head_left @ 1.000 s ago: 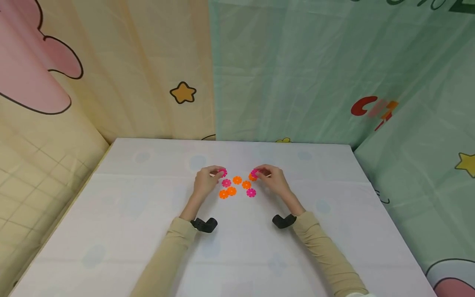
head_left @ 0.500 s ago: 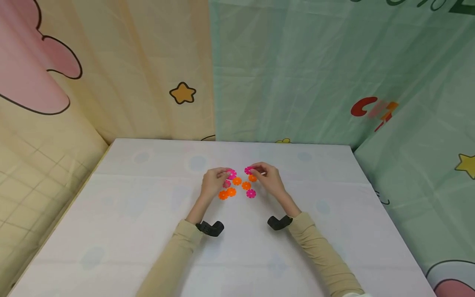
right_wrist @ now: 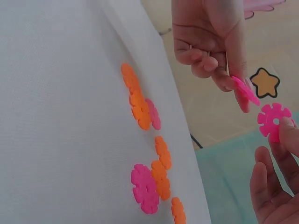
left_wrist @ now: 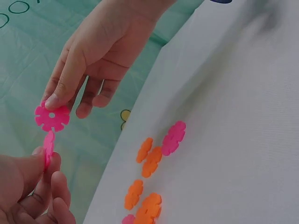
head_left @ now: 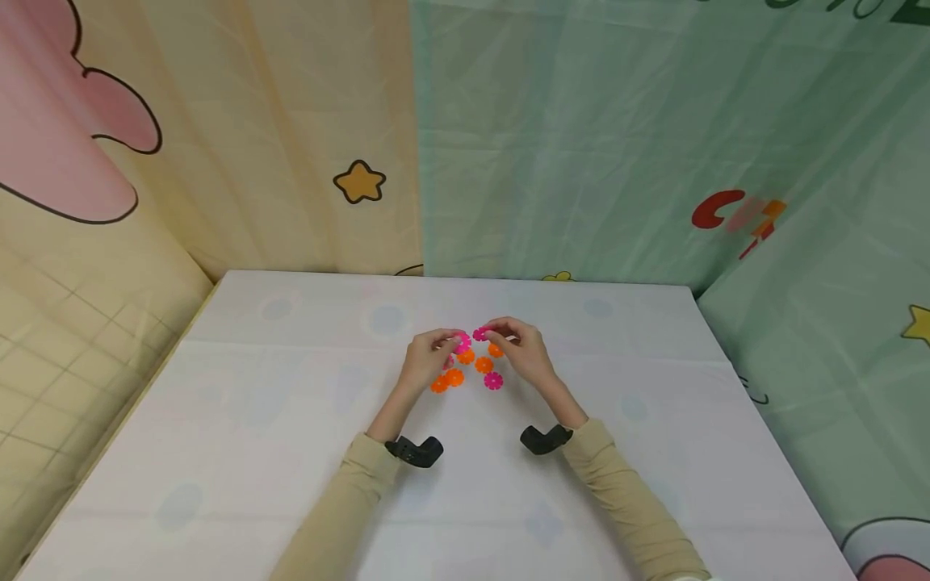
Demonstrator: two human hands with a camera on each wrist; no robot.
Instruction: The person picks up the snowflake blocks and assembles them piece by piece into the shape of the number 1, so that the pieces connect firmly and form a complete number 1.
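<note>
Left-hand pink disc [head_left: 463, 342] is showing nearly edge-on in both wrist views; right-hand pink disc [left_wrist: 52, 115] is turning its notched face and centre hole to the wrist cameras; both are being held above the table [head_left: 218, 452], rims just beside each other, a narrow gap appearing in the right wrist view, contact uncertain in the left.

Left hand [head_left: 424, 363] is gripping its disc by the rim between thumb and fingers; right hand [head_left: 525, 353] is pinching its own likewise; the spare fingers are bending loosely.

Risk, as judged: each grip is covering only a small part of a rim, so a disc could be twisting or popping loose under any push of rim against rim; the two faces are lying roughly crosswise, so a slight tilt could be leaving notches out of line and edges glancing off; a slipped disc would probably be landing among the loose pieces.

Below, five orange discs [head_left: 483, 365] and two further pink discs [head_left: 493, 380] are lying on the table; left hand is partly hiding one pink in the head view; outward, black wrist devices [head_left: 545, 440] are sitting by beige sleeves [head_left: 334, 508]; a green curtain [head_left: 581, 161] is hanging beyond.
</note>
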